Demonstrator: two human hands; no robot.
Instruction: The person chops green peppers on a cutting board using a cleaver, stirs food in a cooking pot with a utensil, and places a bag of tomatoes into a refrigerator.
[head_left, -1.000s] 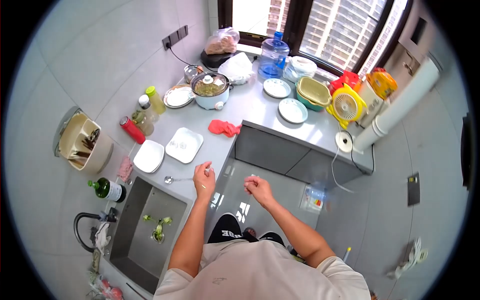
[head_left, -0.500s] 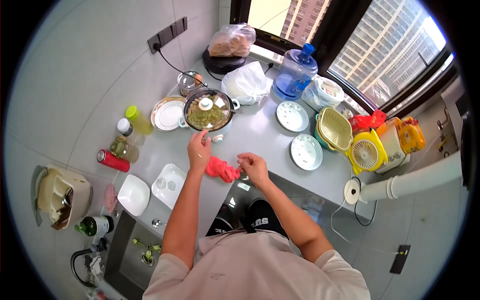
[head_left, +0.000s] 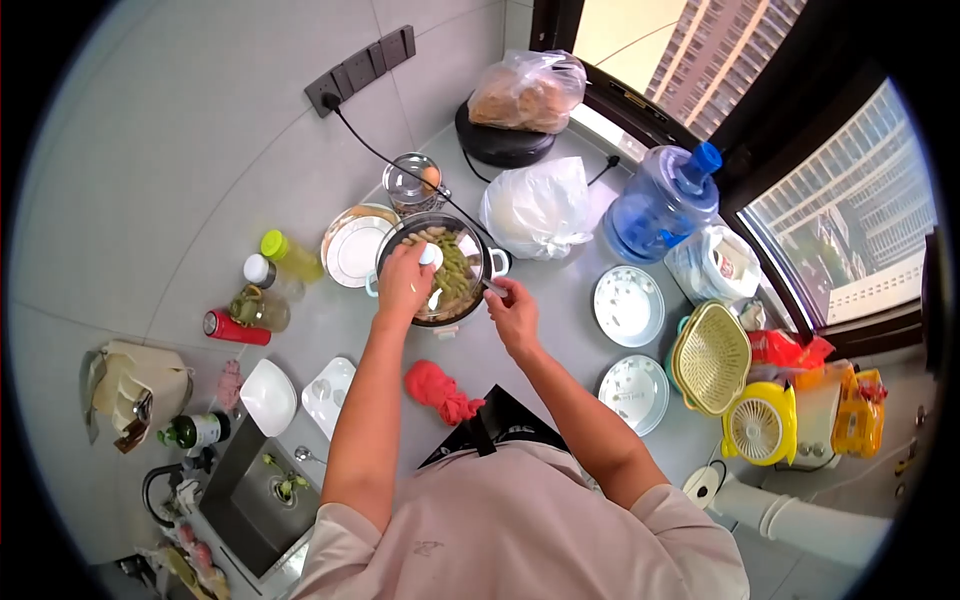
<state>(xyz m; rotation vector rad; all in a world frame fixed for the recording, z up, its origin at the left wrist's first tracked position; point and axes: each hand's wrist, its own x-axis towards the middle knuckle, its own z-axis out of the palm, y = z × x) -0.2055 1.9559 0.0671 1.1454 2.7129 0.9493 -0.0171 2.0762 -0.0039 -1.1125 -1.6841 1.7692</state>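
Note:
My left hand [head_left: 404, 280] is closed round the white knob of the glass lid [head_left: 465, 245], which covers the electric pot [head_left: 445, 331]. Green and brown food shows through the glass. By the pot's right handle, my right hand [head_left: 512, 308] is closed, and a small grey piece shows at its fingertips; what it belongs to I cannot make out. A red cloth [head_left: 440, 391] lies on the counter between my forearms. Behind the pot's left side are stacked plates [head_left: 358, 250].
Bottles [head_left: 265, 308] stand along the left wall above the sink [head_left: 262, 495]. A white bag [head_left: 537, 208] and a water jug [head_left: 660, 205] are behind the pot. Two plates [head_left: 629, 306], baskets [head_left: 711, 358] and a yellow fan [head_left: 760, 423] are on the right. A black cord [head_left: 400, 170] runs behind the pot.
I have moved closer to the pot. My left hand has reached forward and taken hold of the lid's knob. My right hand has moved forward to the pot's right side, past the red cloth.

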